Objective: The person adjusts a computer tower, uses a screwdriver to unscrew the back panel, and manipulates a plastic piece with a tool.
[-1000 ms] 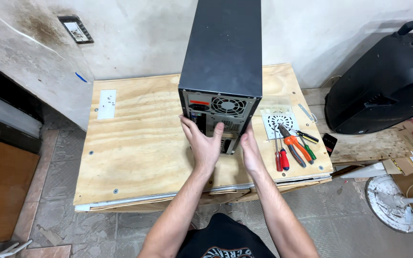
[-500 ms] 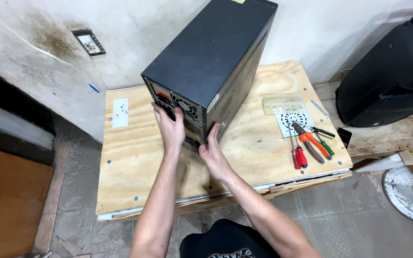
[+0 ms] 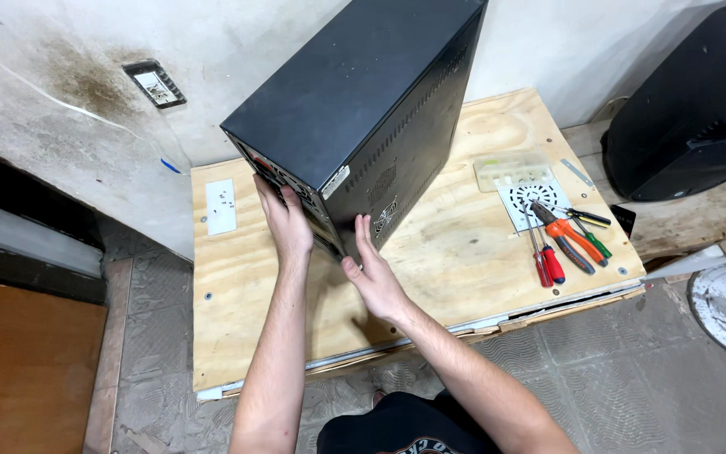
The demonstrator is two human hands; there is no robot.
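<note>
Tower case (image 3: 363,109), black, tilted on its lower edge over the plywood table (image 3: 245,277). Left hand (image 3: 286,223) pressed flat to the rear panel, right hand (image 3: 371,273) open against the vented side; neither closed around it. Both side panels on; screwdrivers (image 3: 560,244) lie untouched to the right.

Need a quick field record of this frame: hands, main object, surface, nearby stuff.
left hand: flat against the rear panel of the computer case
right hand: open, fingers on the case's lower side edge
computer case: black tower, tilted, rear end toward the person
surface: plywood board on the floor
tools: screwdrivers and pliers to the right, apart from the case
other: white fan grille, clear plastic box, white plate
</note>
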